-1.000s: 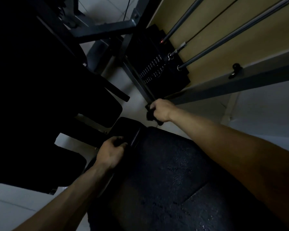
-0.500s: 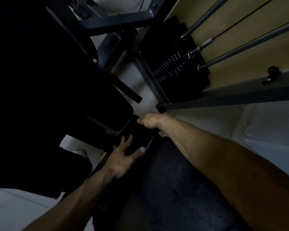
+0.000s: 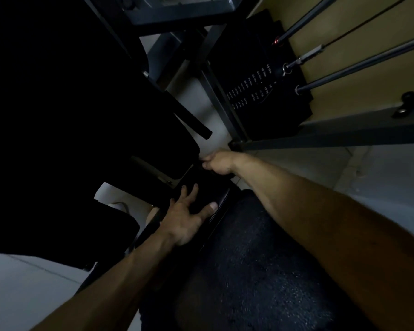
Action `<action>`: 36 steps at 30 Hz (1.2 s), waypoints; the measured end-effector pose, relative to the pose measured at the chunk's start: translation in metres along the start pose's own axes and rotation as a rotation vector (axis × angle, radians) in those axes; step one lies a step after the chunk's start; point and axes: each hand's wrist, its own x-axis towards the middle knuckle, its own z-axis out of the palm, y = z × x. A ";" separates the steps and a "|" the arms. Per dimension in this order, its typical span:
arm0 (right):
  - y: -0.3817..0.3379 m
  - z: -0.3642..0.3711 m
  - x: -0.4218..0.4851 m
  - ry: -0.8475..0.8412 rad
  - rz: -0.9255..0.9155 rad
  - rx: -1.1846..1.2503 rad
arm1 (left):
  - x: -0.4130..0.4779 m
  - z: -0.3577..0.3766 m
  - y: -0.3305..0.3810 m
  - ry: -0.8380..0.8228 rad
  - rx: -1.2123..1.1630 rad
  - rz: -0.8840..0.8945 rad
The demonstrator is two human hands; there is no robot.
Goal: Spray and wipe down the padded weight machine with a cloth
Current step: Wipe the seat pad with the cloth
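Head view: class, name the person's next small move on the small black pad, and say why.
Probably draw the curled right hand back along the small black pad, wiping it. The left hand lies spread flat on its near end, steadying it; the right sits at its far edge. What it holds is lost in darkness.

Low light; deep shadow across left; pale grey tiled floor with faint grout lines at right and lower left; tan wall at upper right; dark speckled mat low in centre
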 end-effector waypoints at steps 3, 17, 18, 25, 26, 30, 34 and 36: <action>0.001 0.004 0.001 0.028 -0.010 0.026 | 0.000 0.000 0.000 0.015 -0.005 0.010; 0.035 0.050 -0.192 0.455 -0.254 -0.442 | -0.052 0.001 -0.022 0.096 -0.096 0.046; 0.032 0.056 -0.180 0.460 -0.266 -0.424 | -0.059 -0.001 -0.028 0.105 -0.106 0.053; -0.008 0.109 -0.143 0.638 -0.063 -0.471 | -0.069 -0.019 -0.073 0.072 -0.096 -0.006; -0.014 0.131 -0.153 0.630 -0.113 -0.452 | -0.067 -0.019 -0.075 0.058 -0.086 0.002; -0.018 0.204 -0.198 0.434 -0.433 -0.474 | -0.065 -0.016 -0.076 0.061 -0.053 0.045; 0.020 0.154 -0.193 0.478 -0.497 -0.626 | -0.070 -0.015 -0.071 0.000 -0.068 0.055; 0.042 0.105 -0.185 0.632 -0.320 -0.605 | -0.072 -0.013 -0.073 -0.033 -0.071 0.068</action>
